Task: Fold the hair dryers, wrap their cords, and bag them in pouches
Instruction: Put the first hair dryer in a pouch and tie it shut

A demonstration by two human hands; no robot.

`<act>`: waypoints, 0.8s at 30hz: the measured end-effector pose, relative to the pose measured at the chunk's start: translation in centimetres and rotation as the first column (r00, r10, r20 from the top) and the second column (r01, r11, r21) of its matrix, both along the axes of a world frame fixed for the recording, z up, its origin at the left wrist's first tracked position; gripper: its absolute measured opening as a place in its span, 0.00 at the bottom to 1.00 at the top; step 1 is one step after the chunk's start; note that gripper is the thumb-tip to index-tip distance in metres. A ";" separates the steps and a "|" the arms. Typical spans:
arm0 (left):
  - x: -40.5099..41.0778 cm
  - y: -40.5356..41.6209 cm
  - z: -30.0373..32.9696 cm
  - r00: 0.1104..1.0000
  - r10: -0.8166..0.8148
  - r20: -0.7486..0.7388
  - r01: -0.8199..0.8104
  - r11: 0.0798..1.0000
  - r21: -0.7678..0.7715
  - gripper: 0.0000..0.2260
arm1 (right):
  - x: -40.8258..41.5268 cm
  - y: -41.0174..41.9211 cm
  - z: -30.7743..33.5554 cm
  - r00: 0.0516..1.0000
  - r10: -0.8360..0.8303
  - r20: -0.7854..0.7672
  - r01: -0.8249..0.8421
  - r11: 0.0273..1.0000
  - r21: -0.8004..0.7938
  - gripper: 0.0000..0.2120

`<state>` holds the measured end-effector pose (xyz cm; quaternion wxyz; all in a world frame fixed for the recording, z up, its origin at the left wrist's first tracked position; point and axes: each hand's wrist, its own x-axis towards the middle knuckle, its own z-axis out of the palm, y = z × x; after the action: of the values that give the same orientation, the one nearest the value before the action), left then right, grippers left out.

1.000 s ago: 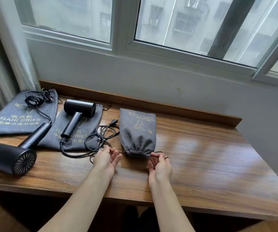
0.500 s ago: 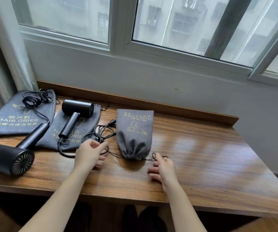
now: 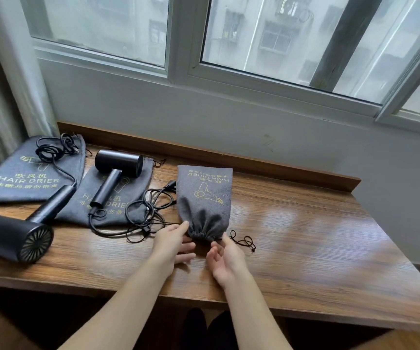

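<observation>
On the wooden table (image 3: pixel 305 236) we see the filled grey pouch (image 3: pixel 205 198), cinched mouth toward us. Our left hand (image 3: pixel 172 245) and right hand (image 3: pixel 225 257) flank that mouth, fingers relaxed, fingertips touching it. The drawstring (image 3: pixel 244 241) lies just right.

wooden table (image 3: pixel 305 248) — pouches (image 3: pixel 205 198), hair dryers (image 3: pixel 11 238)

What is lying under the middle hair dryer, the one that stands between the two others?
The middle hair dryer lies on a flat grey pouch printed "HAIR DRIER". The dryer's handle covers part of the print.
</observation>
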<state>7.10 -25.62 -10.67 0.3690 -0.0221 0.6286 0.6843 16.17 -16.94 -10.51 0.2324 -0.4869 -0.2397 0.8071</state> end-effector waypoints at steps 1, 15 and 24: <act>0.1 0.2 0.0 0.999 0.046 0.022 -0.046 0.999 0.026 0.07 | -0.2 0.1 -0.1 0.998 -0.058 -0.006 0.057 0.998 -0.018 0.08; -0.8 -0.1 0.3 0.883 0.280 0.376 -0.356 0.923 0.149 0.15 | -0.8 -0.2 -0.4 0.972 -0.203 -0.118 0.214 0.973 0.091 0.12; -1.9 -0.6 0.4 0.765 0.392 0.511 -0.535 0.828 0.166 0.13 | -0.7 -0.4 -0.2 0.949 -0.294 -0.115 0.297 0.955 0.014 0.14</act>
<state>5.18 -26.20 -10.27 0.3217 -0.2817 0.3863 0.8173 15.46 -17.30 -10.66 0.3712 -0.4678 -0.1634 0.7852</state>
